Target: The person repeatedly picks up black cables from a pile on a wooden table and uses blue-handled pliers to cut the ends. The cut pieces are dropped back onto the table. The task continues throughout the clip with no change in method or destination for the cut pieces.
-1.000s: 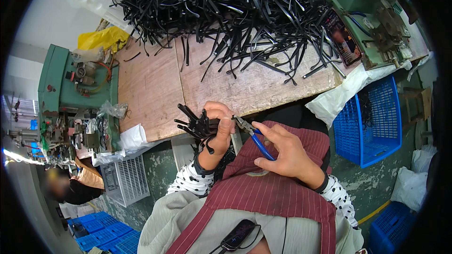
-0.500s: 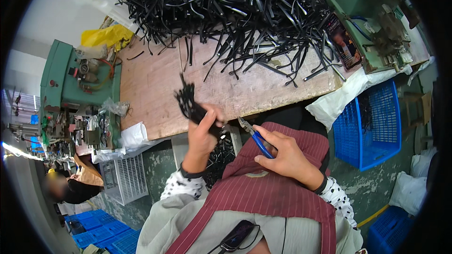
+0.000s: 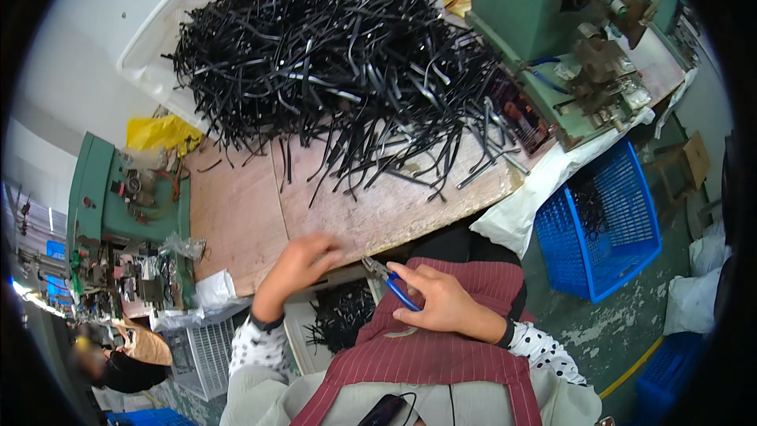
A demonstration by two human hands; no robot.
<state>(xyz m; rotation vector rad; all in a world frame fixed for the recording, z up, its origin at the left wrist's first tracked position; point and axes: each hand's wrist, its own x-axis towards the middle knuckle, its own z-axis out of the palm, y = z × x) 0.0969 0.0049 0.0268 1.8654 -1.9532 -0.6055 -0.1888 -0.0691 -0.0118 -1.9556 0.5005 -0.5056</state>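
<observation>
My right hand [image 3: 449, 304] is closed around a pair of cutting pliers [image 3: 402, 292] with blue handles. The jaws point up and left, close to the table's front edge. To its left, my left hand [image 3: 300, 267] reaches over that edge with its fingers loosely stretched and smeared by motion; nothing shows in them. Farther back lies a big heap of thin black curved strips that look like eyeglass temples [image 3: 331, 71], several of them scattered toward me on the wooden tabletop [image 3: 236, 213]. Below the table edge, more black pieces [image 3: 344, 317] lie in a pale container.
A white bin [image 3: 142, 63] backs the heap. Green machines stand at the left [image 3: 118, 189] and right [image 3: 520, 24] of the table. A blue basket [image 3: 568, 244] is on the floor at right. A white crate [image 3: 209, 363] and another person [image 3: 130, 359] are at lower left.
The black bundle that my left hand held is out of it, and that hand has moved left and down. My right hand keeps the pliers. The view has shifted, showing more of the heap.
</observation>
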